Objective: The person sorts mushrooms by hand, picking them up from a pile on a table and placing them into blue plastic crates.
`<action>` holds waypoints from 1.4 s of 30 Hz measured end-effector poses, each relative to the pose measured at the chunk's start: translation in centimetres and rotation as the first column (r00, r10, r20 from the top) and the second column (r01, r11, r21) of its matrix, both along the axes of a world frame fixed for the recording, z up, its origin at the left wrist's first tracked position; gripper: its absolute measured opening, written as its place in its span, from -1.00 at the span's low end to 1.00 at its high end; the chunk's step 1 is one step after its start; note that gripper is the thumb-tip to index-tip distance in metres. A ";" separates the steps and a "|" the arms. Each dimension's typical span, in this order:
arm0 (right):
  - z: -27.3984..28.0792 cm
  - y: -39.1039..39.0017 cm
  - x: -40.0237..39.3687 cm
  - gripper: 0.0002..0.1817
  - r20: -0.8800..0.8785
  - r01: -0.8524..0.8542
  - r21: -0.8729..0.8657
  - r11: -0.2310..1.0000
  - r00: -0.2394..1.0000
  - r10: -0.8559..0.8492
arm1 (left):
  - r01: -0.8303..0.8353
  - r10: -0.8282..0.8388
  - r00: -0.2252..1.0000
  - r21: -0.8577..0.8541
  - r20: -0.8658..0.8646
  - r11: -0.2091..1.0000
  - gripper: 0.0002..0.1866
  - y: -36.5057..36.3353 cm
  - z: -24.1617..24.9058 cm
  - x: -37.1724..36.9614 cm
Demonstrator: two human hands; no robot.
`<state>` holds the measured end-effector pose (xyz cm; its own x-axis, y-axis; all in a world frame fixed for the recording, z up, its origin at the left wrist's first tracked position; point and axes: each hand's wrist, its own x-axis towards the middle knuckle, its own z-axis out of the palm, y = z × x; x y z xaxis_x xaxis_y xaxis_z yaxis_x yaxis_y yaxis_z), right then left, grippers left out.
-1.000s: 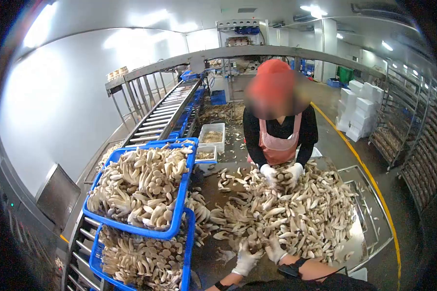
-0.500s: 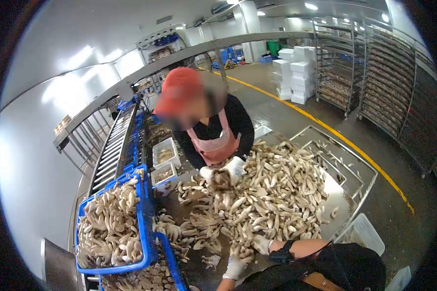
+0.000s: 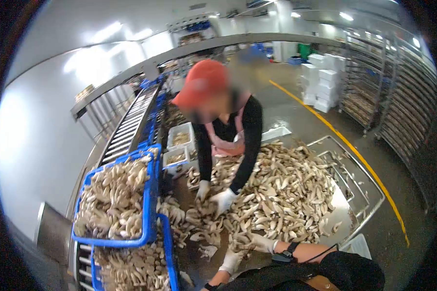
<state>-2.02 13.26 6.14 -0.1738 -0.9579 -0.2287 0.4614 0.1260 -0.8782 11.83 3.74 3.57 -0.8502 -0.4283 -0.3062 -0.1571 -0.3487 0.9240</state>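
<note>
My left hand, in a white glove, is at the near edge of the worktable with its fingers closed on a clump of mushrooms. From the right, my right hand, also gloved and with a dark watch at the wrist, grips the same clump; its fingertips are partly hidden among the mushrooms. Just beyond lies a large heap of loose pale mushrooms. To the left of my hands are bigger mushroom clusters on the table.
Across the table a co-worker in a red cap reaches gloved hands into the clusters. At left, a blue crate full of mushrooms stands above another blue crate. White bins and a roller conveyor lie beyond.
My two hands have come closer together around the clump. The co-worker's hands have dropped from a raised clump to the clusters on the table. The whole view has shifted.
</note>
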 end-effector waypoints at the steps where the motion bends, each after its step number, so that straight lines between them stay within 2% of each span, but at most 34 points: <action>1: 1.1 0.3 0.6 -0.29 -0.205 0.002 -0.004 1.000 0.979 -0.003 | 0.045 -0.031 0.997 -0.198 0.072 0.979 -0.53 -0.2 -0.5 -0.1; 2: -1.6 0.0 0.4 -0.35 -0.322 0.018 -0.067 0.998 0.946 -0.039 | 0.111 -0.055 0.987 -0.385 0.154 0.916 -0.51 -0.5 -0.9 -0.3; 3: -4.4 -0.3 0.1 -0.40 -0.437 0.035 -0.127 0.991 0.895 -0.087 | 0.070 -0.051 0.997 -0.418 0.056 0.906 -0.58 -0.7 -1.7 -0.4; 4: -7.4 -0.7 -0.3 -0.46 -0.540 0.053 -0.185 0.981 0.829 -0.146 | 0.028 -0.023 0.999 -0.189 0.029 0.982 -0.58 -0.6 -0.5 -0.2; 6: -4.7 -0.2 -0.1 -0.51 -0.248 0.232 0.041 0.972 0.945 -0.215 | -0.035 0.040 0.999 0.292 -0.011 0.956 -0.60 -0.3 2.8 -0.3; 8: -7.8 -0.5 -1.0 -0.56 0.042 0.303 0.005 0.953 0.952 -0.303 | -0.125 0.151 0.958 0.116 -0.244 0.985 -0.66 -1.0 -5.3 -0.4; 10: -8.3 -0.9 -1.1 -0.56 0.276 0.402 0.018 0.915 0.878 -0.391 | -0.131 0.201 0.971 0.410 -0.133 0.903 -0.66 -0.5 -0.4 -0.3; 11: -6.1 -1.2 -0.5 -0.54 0.358 0.462 0.042 0.886 0.821 -0.445 | -0.082 0.152 0.976 0.378 -0.159 0.922 -0.63 -0.6 -1.2 -0.3; 12: -7.0 -1.3 -0.6 -0.45 0.098 0.514 0.013 0.858 0.853 -0.512 | -0.033 0.103 0.977 0.345 -0.185 0.938 -0.60 -0.5 -2.4 -0.6; 13: -8.0 -1.5 -0.7 -0.32 -0.168 0.553 -0.029 0.832 0.818 -0.550 | 0.015 0.054 0.976 0.313 -0.209 0.950 -0.57 -0.2 -3.6 -0.8; 15: -9.6 -1.7 -1.1 -0.23 -0.396 0.589 -0.017 0.808 0.737 -0.547 | -0.071 0.119 0.987 0.365 -0.111 0.928 -0.55 1.4 -3.1 -1.0; 16: -10.3 -1.8 -1.3 -0.18 -0.503 0.611 -0.009 0.792 0.682 -0.532 | -0.109 0.139 0.984 0.238 -0.112 0.965 -0.53 2.2 -2.8 -1.4; 17: -6.5 -1.9 -1.1 -0.18 -0.544 0.593 0.079 0.801 0.699 -0.464 | -0.152 0.163 0.981 0.106 -0.107 0.983 -0.51 3.0 -2.2 -1.8; 18: -2.3 -1.8 -0.5 -0.19 -0.577 0.575 0.165 0.801 0.715 -0.394 | -0.179 0.191 0.975 0.110 -0.112 0.978 -0.46 2.5 -2.0 -2.1; 19: 0.7 -1.6 0.6 -0.26 -0.105 0.570 0.047 0.820 0.820 -0.563 | -0.205 0.218 0.969 0.115 -0.117 0.972 -0.41 1.8 -2.0 -2.2; 20: 0.0 -1.8 0.3 -0.24 -0.122 0.532 0.010 0.847 0.841 -0.527 | -0.232 0.247 0.961 0.121 -0.124 0.965 -0.35 1.1 -1.8 -2.3; 21: -1.2 -2.2 0.0 -0.23 -0.140 0.492 -0.025 0.870 0.860 -0.490 | -0.168 0.175 0.985 0.201 -0.016 0.965 -0.55 0.0 -1.1 -2.3; 22: -2.4 -2.2 -0.2 -0.22 -0.044 0.447 0.010 0.895 0.894 -0.446 | -0.112 0.090 0.992 0.287 0.088 0.951 -0.62 -0.9 -0.7 -2.0; 24: -4.2 -2.2 -0.5 -0.22 0.060 0.428 0.087 0.900 0.899 -0.434 | -0.147 0.274 0.959 0.689 -0.078 0.709 -0.68 -2.5 -4.0 -1.5; 26: -5.3 -2.4 -0.5 -0.23 0.072 0.475 0.168 0.864 0.868 -0.491 | -0.115 0.252 0.964 0.712 -0.089 0.693 -0.74 -3.2 -5.4 -1.0; 27: -3.8 -2.0 -0.3 -0.23 -0.159 0.463 0.068 0.884 0.879 -0.449 | -0.099 0.241 0.966 0.723 -0.095 0.684 -0.76 -3.3 -4.6 -0.9; 28: -2.3 -1.6 -0.2 -0.23 -0.387 0.454 -0.022 0.891 0.818 -0.426 | -0.106 0.199 0.977 0.643 -0.075 0.759 -0.76 -3.0 -3.8 -0.8; 29: -5.7 -1.0 -1.2 -0.22 -0.761 0.294 -0.192 0.936 0.557 -0.331 | -0.106 0.158 0.986 0.555 -0.046 0.825 -0.77 -2.1 -0.9 -0.8; 30: -5.8 -0.9 -1.7 -0.23 -0.826 0.248 -0.200 0.948 0.478 -0.299 | -0.098 0.118 0.993 0.462 -0.015 0.882 -0.77 -1.5 0.7 -0.8; 31: -5.8 -0.8 -2.3 -0.24 -0.803 0.259 -0.122 0.958 0.542 -0.249 | -0.055 0.031 0.998 0.614 0.050 0.788 -0.76 -1.7 -0.8 -0.9; 32: -5.6 -0.6 -2.5 -0.25 -0.716 0.315 -0.028 0.949 0.656 -0.239 | -0.094 0.098 0.995 0.652 0.030 0.753 -0.75 -1.5 -1.3 -0.9; 33: -4.1 -0.8 -2.4 -0.26 -0.537 0.377 0.116 0.919 0.802 -0.261 | -0.128 0.165 0.986 0.688 0.013 0.714 -0.74 -1.3 -1.6 -0.9; 34: -2.5 -1.0 -2.2 -0.29 -0.121 0.391 0.240 0.889 0.920 -0.372 | -0.159 0.230 0.973 0.724 0.000 0.672 -0.73 -1.3 -1.8 -0.8; 35: 0.2 -1.3 -1.7 -0.33 0.272 0.420 0.394 0.818 0.797 -0.540 | -0.114 0.202 0.979 0.773 -0.019 0.624 -0.76 -1.5 -1.4 -0.6; 36: 0.8 -1.3 -1.7 -0.35 0.351 0.372 0.379 0.847 0.790 -0.503 | -0.059 0.134 0.990 0.722 -0.047 0.690 -0.74 -1.5 -1.6 -0.6; 38: 2.1 -0.7 -1.4 -0.38 0.127 0.246 0.304 0.920 0.947 -0.295 | 0.059 -0.008 0.996 0.603 -0.087 0.795 -0.72 -1.4 -2.4 -0.9; 39: 3.0 -0.2 -1.0 -0.39 -0.198 0.146 0.279 0.949 0.976 -0.092 | 0.133 -0.103 0.991 0.484 -0.090 0.865 -0.66 -1.5 -2.9 -1.0; 41: 3.2 0.0 -0.9 -0.40 -0.357 0.110 0.290 0.951 0.934 0.001 | -0.051 0.079 0.976 0.142 -0.202 0.989 -0.63 -1.4 -8.0 -1.7; 42: 2.6 -0.2 -1.5 -0.41 -0.205 0.179 0.303 0.936 0.971 -0.120 | -0.158 0.218 0.972 0.451 -0.084 0.878 -0.62 -1.1 -3.6 -1.6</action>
<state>-3.55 13.03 8.76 -0.3762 -0.7999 -0.4675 0.3340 0.3536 -0.8737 10.21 2.59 -0.02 -0.8118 -0.4311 -0.3940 0.0611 -0.7336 0.6768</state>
